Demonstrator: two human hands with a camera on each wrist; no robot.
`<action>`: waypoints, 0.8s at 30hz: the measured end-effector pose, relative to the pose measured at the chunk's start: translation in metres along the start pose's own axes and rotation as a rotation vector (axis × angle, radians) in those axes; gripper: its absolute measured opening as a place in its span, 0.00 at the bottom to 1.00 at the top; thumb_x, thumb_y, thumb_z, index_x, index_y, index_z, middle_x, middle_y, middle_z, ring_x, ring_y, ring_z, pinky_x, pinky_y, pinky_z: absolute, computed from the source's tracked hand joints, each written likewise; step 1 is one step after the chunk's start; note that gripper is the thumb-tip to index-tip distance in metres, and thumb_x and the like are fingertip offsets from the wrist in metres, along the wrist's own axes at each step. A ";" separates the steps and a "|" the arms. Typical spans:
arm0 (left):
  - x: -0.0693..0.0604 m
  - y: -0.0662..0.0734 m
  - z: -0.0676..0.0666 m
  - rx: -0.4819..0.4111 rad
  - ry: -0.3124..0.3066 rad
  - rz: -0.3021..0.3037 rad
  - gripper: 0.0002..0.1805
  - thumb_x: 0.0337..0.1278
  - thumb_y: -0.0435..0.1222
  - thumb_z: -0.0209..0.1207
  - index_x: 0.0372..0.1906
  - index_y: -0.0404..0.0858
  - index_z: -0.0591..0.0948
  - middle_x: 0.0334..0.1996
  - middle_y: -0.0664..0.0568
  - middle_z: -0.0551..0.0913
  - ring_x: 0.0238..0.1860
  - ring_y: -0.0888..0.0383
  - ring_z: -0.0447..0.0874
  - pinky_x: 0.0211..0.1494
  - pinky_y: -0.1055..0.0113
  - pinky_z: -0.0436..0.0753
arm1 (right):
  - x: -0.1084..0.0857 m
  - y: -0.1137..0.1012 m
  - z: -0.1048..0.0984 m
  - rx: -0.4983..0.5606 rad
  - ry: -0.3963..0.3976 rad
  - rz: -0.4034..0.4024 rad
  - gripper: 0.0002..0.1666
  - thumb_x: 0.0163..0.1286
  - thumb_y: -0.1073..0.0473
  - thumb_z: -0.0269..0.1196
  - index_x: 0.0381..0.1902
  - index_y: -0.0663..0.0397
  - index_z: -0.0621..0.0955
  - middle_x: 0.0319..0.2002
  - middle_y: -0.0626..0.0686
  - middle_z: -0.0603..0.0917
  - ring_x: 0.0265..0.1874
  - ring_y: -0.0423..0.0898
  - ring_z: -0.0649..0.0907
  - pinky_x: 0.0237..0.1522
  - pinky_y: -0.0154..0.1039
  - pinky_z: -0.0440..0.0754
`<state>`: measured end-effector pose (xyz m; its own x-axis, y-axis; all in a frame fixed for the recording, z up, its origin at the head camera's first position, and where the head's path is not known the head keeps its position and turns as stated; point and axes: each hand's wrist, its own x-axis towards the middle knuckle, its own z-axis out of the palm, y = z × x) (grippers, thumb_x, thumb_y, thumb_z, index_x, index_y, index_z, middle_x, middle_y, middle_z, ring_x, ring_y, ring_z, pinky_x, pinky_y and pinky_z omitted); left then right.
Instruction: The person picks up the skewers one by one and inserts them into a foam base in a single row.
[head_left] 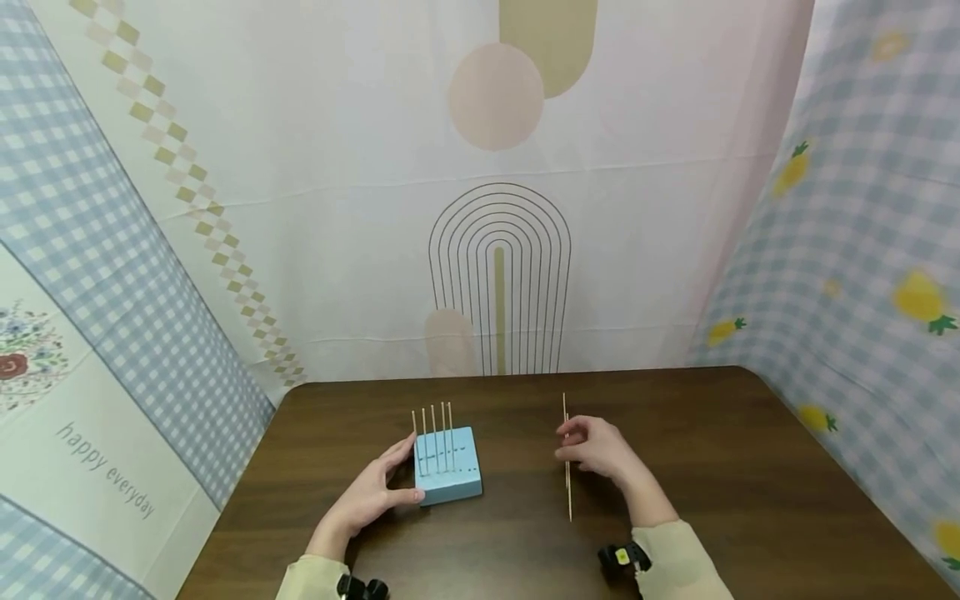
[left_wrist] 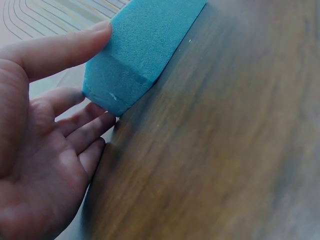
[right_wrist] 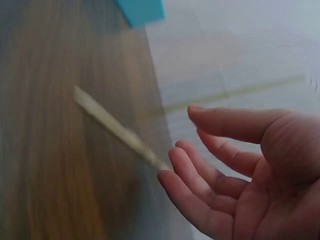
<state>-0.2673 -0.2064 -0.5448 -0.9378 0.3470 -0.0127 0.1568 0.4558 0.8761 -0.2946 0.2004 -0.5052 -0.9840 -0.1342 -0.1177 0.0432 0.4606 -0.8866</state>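
Note:
A light blue foam block (head_left: 457, 483) with rows of small holes sits on the table, several thin wooden sticks (head_left: 433, 433) upright along its left part. My left hand (head_left: 371, 496) holds the block's left side, thumb at the front corner and fingers toward the back. In the left wrist view the thumb (left_wrist: 75, 50) touches the block's front face (left_wrist: 145, 40). To the right, my right hand (head_left: 596, 450) is at thin wooden sticks (head_left: 569, 492), about two, nearly in line. The right wrist view shows a blurred stick (right_wrist: 115, 127) by the loosely bent fingertips, thumb apart.
The dark wooden table (head_left: 510, 550) ends at a patterned white cloth (head_left: 360, 275) behind. Checked cloths hang at both sides, the right one (head_left: 847, 275) printed with yellow fruit. Each wrist wears a small black camera.

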 end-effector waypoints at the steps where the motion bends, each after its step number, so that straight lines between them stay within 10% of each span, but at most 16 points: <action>1: 0.000 0.000 0.000 0.000 0.000 0.000 0.57 0.60 0.46 0.77 0.87 0.40 0.57 0.86 0.43 0.54 0.85 0.38 0.45 0.80 0.33 0.52 | 0.001 0.004 -0.003 0.003 0.005 0.020 0.22 0.64 0.68 0.76 0.55 0.66 0.84 0.41 0.56 0.87 0.37 0.50 0.87 0.38 0.48 0.87; 24: 0.001 0.000 -0.001 -0.006 -0.002 0.007 0.57 0.60 0.45 0.77 0.87 0.39 0.57 0.86 0.43 0.55 0.85 0.39 0.45 0.80 0.34 0.52 | 0.008 0.026 -0.008 -0.033 0.002 0.055 0.30 0.54 0.76 0.77 0.54 0.66 0.79 0.39 0.58 0.83 0.34 0.51 0.82 0.35 0.42 0.84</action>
<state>-0.2681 -0.2065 -0.5446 -0.9362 0.3513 -0.0075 0.1611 0.4483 0.8793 -0.3026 0.2181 -0.5258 -0.9805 -0.1062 -0.1652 0.0917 0.4963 -0.8633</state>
